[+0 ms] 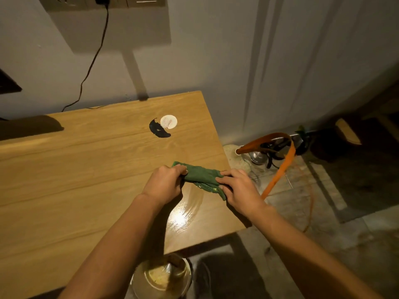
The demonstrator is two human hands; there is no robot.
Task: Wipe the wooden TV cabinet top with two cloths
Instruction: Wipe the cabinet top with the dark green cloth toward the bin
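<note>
One folded green cloth (201, 176) is stretched between both hands over the right end of the wooden cabinet top (86, 169), its long axis running across the view, the left end a little farther from the camera than the right. The left hand (164, 184) curls its fingers round the cloth's left end, and the right hand (239, 188) pinches the right end between thumb and fingers.

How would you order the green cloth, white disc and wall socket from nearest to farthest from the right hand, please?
1. green cloth, gripped by the right hand.
2. white disc, farther back on the cabinet top.
3. wall socket, high on the back wall.
</note>
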